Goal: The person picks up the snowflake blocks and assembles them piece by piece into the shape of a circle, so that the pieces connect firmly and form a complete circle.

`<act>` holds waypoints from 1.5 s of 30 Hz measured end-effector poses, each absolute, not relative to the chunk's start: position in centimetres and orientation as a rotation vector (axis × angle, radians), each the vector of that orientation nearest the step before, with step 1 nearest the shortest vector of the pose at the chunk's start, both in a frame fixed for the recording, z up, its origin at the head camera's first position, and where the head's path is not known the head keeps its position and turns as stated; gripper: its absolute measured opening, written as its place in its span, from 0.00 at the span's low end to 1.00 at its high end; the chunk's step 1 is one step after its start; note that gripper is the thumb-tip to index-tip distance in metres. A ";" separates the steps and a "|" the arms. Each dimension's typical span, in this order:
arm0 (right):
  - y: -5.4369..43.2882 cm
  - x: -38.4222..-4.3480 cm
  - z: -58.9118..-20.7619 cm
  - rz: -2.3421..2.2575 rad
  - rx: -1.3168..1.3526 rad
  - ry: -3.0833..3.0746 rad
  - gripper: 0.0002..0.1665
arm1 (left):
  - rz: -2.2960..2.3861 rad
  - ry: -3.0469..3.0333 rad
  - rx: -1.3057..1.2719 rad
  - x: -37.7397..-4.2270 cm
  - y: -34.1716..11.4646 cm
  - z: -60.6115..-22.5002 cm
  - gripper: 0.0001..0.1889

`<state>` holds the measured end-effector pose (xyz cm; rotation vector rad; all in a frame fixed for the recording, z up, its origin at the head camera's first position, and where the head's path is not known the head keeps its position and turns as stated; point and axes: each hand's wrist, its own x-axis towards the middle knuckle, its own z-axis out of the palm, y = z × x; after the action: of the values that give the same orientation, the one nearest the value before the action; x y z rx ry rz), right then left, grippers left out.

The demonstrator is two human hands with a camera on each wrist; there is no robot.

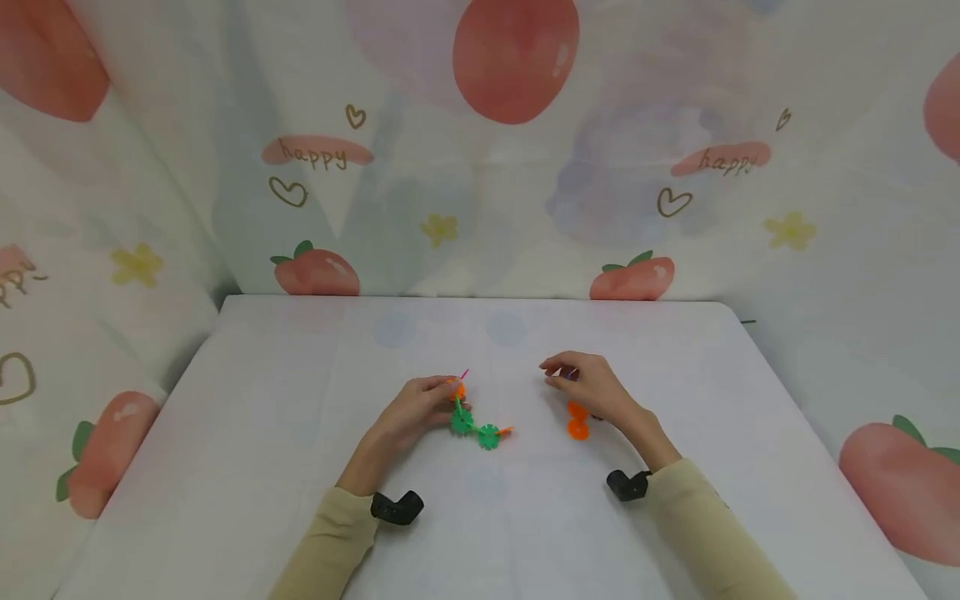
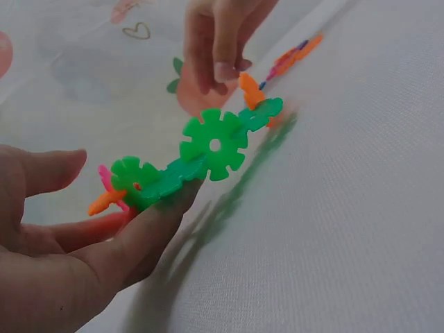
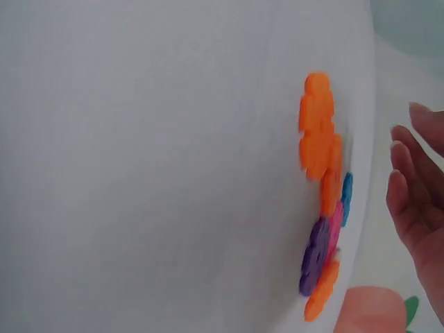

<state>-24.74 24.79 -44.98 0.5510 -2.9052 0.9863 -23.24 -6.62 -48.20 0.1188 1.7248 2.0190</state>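
Observation:
My left hand holds one end of a chain of notched plastic snowflake discs, green with orange and pink pieces, raised off the table. Its fingers curl beneath the green discs; in the left wrist view the thumb stands apart from them. The chain's far end carries an orange disc. On the right, my right hand hovers with loosely bent fingers and nothing in them. Close by lie loose joined discs: orange, purple, pink and blue. In the head view that hand partly hides them.
A white-covered table spreads beneath both hands. Behind it and at the sides hangs a cloth printed with fruit, hearts and flowers. A black wrist camera sits on the left wrist, another wrist camera on the right.

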 end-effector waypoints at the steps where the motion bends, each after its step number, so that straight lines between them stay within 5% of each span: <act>1: 25.3 -24.7 -45.0 0.976 0.542 -2.915 0.11 | 2.016 1.736 0.116 -23.3 -6.6 -48.2 0.24; 20: 28.0 -25.1 -46.1 0.805 0.358 -3.039 0.18 | 2.001 1.790 0.021 -23.3 -6.5 -48.3 0.24; 45: 22.3 -25.5 -45.0 1.215 0.510 -2.875 0.14 | 2.027 1.816 0.024 -23.3 -6.5 -48.8 0.22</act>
<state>-25.46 22.28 -44.96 0.5095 -2.8753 1.2148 -23.28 -6.45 -48.80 0.0237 1.8156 2.0265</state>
